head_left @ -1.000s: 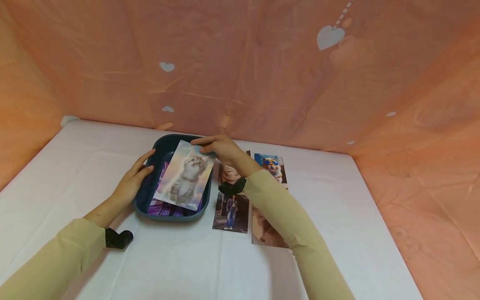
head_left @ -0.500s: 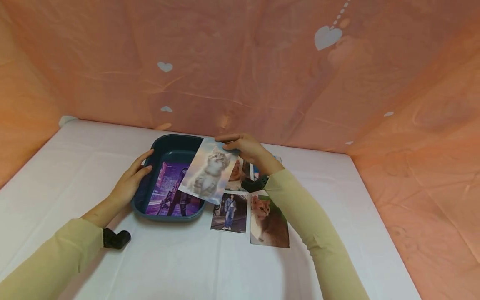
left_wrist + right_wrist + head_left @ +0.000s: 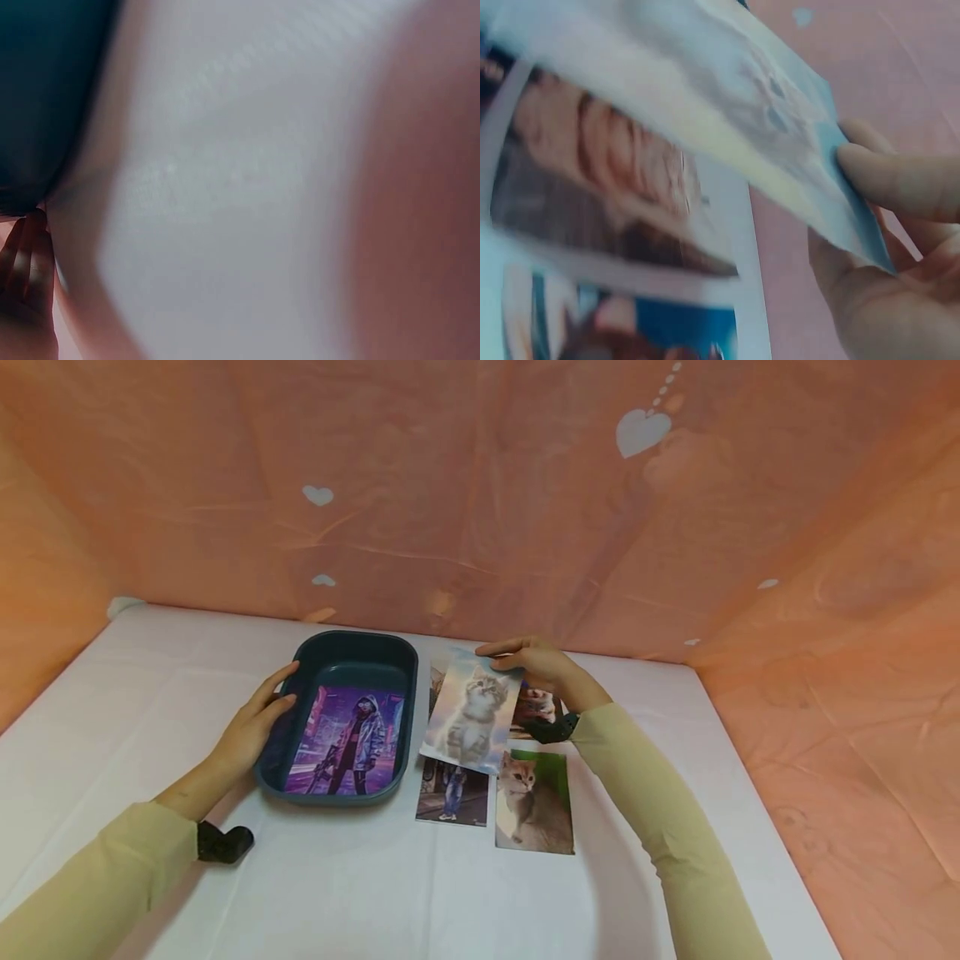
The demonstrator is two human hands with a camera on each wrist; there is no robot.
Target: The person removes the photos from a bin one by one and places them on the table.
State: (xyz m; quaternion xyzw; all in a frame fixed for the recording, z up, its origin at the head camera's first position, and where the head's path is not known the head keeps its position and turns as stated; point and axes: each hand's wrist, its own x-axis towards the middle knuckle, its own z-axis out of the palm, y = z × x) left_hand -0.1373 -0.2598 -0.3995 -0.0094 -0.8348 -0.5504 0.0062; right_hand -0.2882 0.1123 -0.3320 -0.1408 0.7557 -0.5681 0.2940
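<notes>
My left hand (image 3: 251,727) holds the left rim of a dark teal tray (image 3: 347,675), with the thumb tip over the edge. In the left wrist view, its straight fingers (image 3: 26,259) lie against the tray's outside. A purple picture card of a hooded figure (image 3: 348,739) lies inside the tray. My right hand (image 3: 543,667) pinches a kitten picture card (image 3: 472,710) by its top right corner, thumb on the picture side. This card hangs right of the tray, overlapping two table cards in the head view.
Below the held card lies a card of a person in jeans (image 3: 452,793). To its right is an orange cat card (image 3: 535,802), and behind that another animal card (image 3: 536,706). Orange cloth walls (image 3: 420,527) with heart prints surround the white table (image 3: 360,877).
My right hand has carried the kitten card rightward from over the tray to above the table cards, uncovering the purple card. My left hand stays at the tray's rim.
</notes>
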